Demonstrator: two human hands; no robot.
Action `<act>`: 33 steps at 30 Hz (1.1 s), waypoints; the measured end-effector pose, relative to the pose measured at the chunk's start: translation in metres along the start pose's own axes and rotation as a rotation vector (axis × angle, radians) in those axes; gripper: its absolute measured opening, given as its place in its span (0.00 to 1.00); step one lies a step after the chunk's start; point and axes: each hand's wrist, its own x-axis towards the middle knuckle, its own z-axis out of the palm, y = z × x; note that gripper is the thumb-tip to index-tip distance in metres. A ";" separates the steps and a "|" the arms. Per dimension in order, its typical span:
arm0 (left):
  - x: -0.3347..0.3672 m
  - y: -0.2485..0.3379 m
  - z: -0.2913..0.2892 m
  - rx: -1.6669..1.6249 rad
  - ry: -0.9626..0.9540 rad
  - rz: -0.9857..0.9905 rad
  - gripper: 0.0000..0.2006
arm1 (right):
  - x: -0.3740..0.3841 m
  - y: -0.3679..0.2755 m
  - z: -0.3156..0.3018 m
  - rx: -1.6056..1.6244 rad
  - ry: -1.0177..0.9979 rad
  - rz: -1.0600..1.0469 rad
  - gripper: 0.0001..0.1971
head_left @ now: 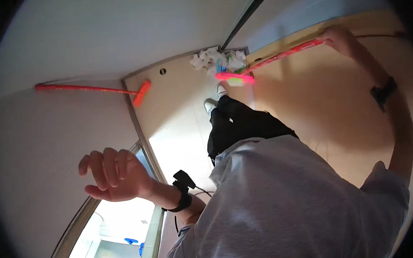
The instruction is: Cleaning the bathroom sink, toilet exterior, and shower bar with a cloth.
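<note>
My right hand [339, 40] is closed around the upper end of a red broom handle [287, 53], which slants down to the left. At its lower end the bright pink broom head [235, 77], with yellow-green beneath it, lies by the floor just ahead of my shoes. Right beside that head is a heap of crumpled white paper litter [205, 59] with some blue and green pieces, partly hidden behind the broom. My left hand [116, 176] is raised on the left, fingers loosely curled and apart, holding nothing.
A second long-handled red tool [88, 88] with an orange-red head [142, 93] rests along the left wall. At lower left is a doorway frame [72, 229] onto a bright room. The litter lies against the wall corner. Light wooden floor [175, 93] surrounds my shoes [210, 105].
</note>
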 end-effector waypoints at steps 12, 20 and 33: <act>-0.066 0.028 0.006 0.182 0.035 0.194 0.13 | 0.030 0.015 0.020 -0.074 0.065 -0.050 0.12; -0.080 0.018 0.021 0.245 0.081 0.246 0.13 | 0.103 0.059 0.038 -0.533 0.125 0.166 0.08; -0.163 -0.032 0.120 0.818 0.597 0.941 0.16 | 0.323 0.113 0.209 -0.435 0.273 -0.417 0.13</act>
